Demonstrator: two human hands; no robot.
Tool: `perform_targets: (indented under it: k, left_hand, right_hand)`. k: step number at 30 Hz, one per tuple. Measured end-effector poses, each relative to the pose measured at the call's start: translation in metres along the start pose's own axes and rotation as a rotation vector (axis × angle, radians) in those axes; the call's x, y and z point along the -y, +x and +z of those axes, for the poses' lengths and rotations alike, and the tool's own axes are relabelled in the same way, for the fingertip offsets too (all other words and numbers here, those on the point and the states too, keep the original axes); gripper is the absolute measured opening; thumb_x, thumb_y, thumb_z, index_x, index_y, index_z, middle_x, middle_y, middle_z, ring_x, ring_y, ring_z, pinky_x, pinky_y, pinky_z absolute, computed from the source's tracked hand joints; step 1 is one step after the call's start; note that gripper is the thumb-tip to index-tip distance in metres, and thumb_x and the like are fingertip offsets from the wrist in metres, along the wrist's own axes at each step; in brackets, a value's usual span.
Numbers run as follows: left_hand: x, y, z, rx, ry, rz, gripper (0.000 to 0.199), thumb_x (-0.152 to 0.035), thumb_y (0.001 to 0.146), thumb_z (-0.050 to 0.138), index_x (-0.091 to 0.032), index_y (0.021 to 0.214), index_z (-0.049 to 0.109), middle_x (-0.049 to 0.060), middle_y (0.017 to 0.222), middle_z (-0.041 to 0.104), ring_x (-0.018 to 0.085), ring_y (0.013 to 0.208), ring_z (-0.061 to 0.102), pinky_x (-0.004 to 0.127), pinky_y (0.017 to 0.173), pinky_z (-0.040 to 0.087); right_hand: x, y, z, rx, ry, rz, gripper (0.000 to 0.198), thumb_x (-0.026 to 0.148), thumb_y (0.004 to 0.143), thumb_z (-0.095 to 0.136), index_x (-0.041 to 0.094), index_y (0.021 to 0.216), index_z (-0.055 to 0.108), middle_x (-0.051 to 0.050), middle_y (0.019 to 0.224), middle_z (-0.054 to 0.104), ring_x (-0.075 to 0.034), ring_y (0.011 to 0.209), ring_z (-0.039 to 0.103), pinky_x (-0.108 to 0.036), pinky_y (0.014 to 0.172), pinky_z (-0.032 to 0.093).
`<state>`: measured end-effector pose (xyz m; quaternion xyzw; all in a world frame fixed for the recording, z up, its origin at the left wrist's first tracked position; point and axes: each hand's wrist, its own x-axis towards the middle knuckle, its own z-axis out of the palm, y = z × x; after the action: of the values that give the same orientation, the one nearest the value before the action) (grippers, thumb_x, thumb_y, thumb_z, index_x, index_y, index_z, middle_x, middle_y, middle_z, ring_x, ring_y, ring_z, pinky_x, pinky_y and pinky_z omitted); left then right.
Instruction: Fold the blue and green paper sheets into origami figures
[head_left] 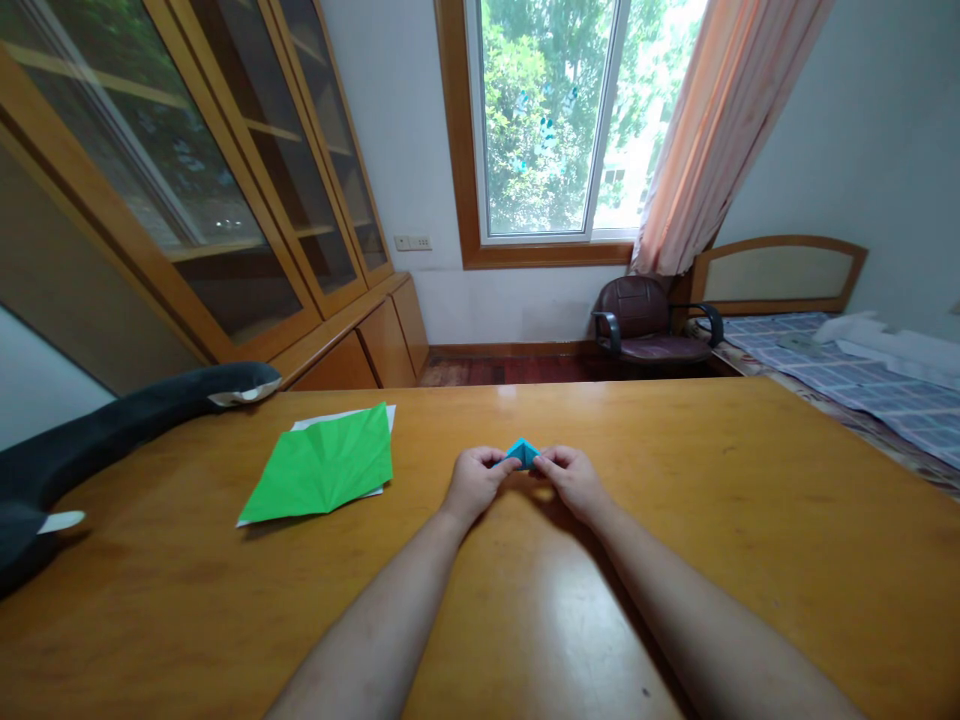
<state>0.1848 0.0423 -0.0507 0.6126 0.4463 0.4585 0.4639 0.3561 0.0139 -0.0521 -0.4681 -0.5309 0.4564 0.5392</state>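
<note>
A small piece of folded blue paper (523, 452), pointed at the top, is held between my two hands just above the wooden table (675, 560). My left hand (478, 482) pinches its left corner between thumb and fingers. On the opposite corner, my right hand (572, 480) has the same kind of pinch. The thumbs face each other across the paper, and the fingers behind it are partly hidden. To the left lies a creased sheet of green paper (326, 462) on top of some white paper (381, 491).
A dark stuffed toy (142, 415) with white patches lies along the table's left edge. Beyond the table stand a glass-door cabinet (330, 290), a brown armchair (649, 320) and a bed (885, 370) with a checked cover. A window (540, 120) is in the far wall.
</note>
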Motion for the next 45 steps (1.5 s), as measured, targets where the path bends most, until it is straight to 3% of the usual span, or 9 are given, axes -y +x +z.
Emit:
perform_targets:
  k: [11, 24, 31, 45]
  left_hand:
    - [0.007, 0.001, 0.009, -0.041, -0.052, 0.049, 0.024, -0.036, 0.068, 0.072, -0.013, 0.076, 0.069, 0.002, 0.069, 0.068, 0.014, 0.064, 0.059, 0.024, 0.063, 0.048]
    - [0.007, 0.000, 0.015, -0.033, -0.088, 0.026, 0.030, -0.027, 0.071, 0.070, -0.014, 0.098, 0.071, 0.007, 0.092, 0.074, 0.019, 0.082, 0.067, 0.031, 0.079, 0.053]
    - [0.006, -0.001, 0.015, -0.011, -0.104, 0.047, 0.026, -0.026, 0.073, 0.067, -0.013, 0.096, 0.071, 0.008, 0.092, 0.073, 0.019, 0.083, 0.067, 0.031, 0.079, 0.053]
    - [0.006, -0.001, 0.016, 0.002, -0.163, 0.011, 0.018, -0.026, 0.070, 0.070, -0.013, 0.082, 0.068, 0.006, 0.081, 0.072, 0.017, 0.075, 0.066, 0.029, 0.073, 0.053]
  right_hand:
    - [-0.009, 0.002, 0.009, -0.148, 0.076, 0.073, 0.043, 0.058, 0.059, 0.073, 0.021, 0.063, 0.052, 0.001, 0.049, 0.060, -0.013, 0.045, 0.052, -0.025, 0.045, 0.040]
    - [-0.013, 0.005, 0.010, -0.149, 0.102, 0.077, 0.041, 0.051, 0.059, 0.074, 0.022, 0.066, 0.047, 0.005, 0.046, 0.055, -0.011, 0.042, 0.049, -0.023, 0.043, 0.037]
    - [-0.015, 0.006, 0.009, -0.150, 0.130, 0.087, 0.041, 0.048, 0.055, 0.077, 0.018, 0.077, 0.060, 0.003, 0.057, 0.061, -0.012, 0.049, 0.053, -0.025, 0.050, 0.043]
    - [-0.014, 0.005, 0.009, -0.195, 0.023, 0.076, 0.033, 0.044, 0.053, 0.078, 0.016, 0.068, 0.066, -0.002, 0.061, 0.066, -0.015, 0.055, 0.056, -0.027, 0.053, 0.045]
